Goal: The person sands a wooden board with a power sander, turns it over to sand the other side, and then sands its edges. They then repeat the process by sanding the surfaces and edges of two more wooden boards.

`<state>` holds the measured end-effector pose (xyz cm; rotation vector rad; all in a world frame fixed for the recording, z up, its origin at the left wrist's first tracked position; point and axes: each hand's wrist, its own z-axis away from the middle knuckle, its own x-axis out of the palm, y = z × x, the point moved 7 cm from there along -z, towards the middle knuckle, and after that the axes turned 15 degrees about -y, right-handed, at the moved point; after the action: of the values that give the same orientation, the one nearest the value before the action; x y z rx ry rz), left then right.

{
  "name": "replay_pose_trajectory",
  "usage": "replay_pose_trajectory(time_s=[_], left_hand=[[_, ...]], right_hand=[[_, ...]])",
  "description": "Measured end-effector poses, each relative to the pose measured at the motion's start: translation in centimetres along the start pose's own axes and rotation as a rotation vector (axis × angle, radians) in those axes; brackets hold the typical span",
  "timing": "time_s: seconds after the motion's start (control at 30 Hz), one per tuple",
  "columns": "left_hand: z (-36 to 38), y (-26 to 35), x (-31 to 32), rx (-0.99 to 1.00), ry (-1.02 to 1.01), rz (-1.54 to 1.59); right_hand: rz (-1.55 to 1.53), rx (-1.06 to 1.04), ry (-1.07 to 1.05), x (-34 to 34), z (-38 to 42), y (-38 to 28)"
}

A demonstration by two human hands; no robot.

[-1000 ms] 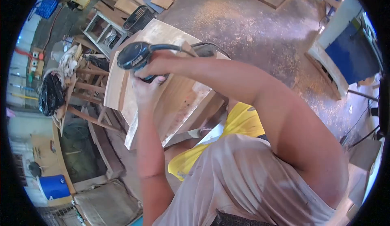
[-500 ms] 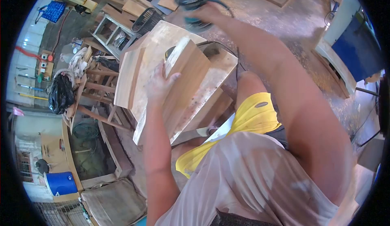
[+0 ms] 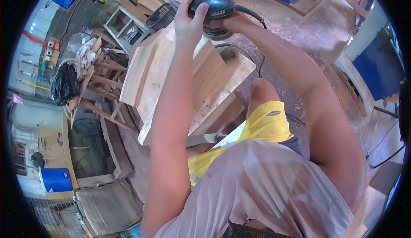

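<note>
A dark blue-green power sander [image 3: 214, 6] is held up above the far end of the work surface. My left hand [image 3: 189, 20] is wrapped round its left side, thumb on top. My right hand [image 3: 233, 23] grips it from the right, close to where its hose or cord leaves; part of these fingers is hidden under the tool. Below lies a pale board [image 3: 165, 62] with a thick brown wooden piece [image 3: 208, 69] along it. Another wooden strip [image 3: 139, 73] lies at the board's left side.
A black basket [image 3: 161, 17] and a white frame [image 3: 125, 29] stand beyond the board among wood offcuts. A black bag [image 3: 65, 83] hangs at the left. Blue machines [image 3: 379, 67] stand on the right. A black cable [image 3: 260, 62] runs down beside the board.
My left hand has left the wooden piece and moved up to take hold of the sander. My right hand and the sander, blurred before, now appear sharp and slightly further right.
</note>
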<state>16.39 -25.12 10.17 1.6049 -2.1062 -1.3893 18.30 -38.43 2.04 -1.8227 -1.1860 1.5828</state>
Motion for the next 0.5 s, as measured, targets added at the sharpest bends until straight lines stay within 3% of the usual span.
replay_pose_trajectory(time_s=[0.07, 0.17, 0.27, 0.4, 0.43, 0.5], left_hand=[[-0.4, -0.3, 0.4, -0.03, 0.003, -0.085], [0.0, -1.4, 1.1, 0.09, 0.197, 0.395], [1.4, -2.3, 1.6, 0.023, 0.318, 0.232], [2.8, -2.8, 2.8, -0.089, 0.205, 0.162], [3.1, -3.0, 2.5, -0.099, 0.098, -0.049], [6.9, -2.6, 1.1, -0.365, -0.171, -0.647]], right_hand=[[-0.086, 0.015, -0.013, -0.7, 1.6, -2.0], [-0.12, 0.186, -0.042, -0.8, 2.1, -1.1], [-0.029, 0.215, 0.011, -0.5, 2.7, 0.2], [-0.061, 0.222, -0.02, 0.5, 3.2, 3.2], [-0.05, 0.274, -0.058, 0.4, 4.3, 2.7], [-0.129, 0.238, 0.04, -0.7, 5.4, 4.4]])
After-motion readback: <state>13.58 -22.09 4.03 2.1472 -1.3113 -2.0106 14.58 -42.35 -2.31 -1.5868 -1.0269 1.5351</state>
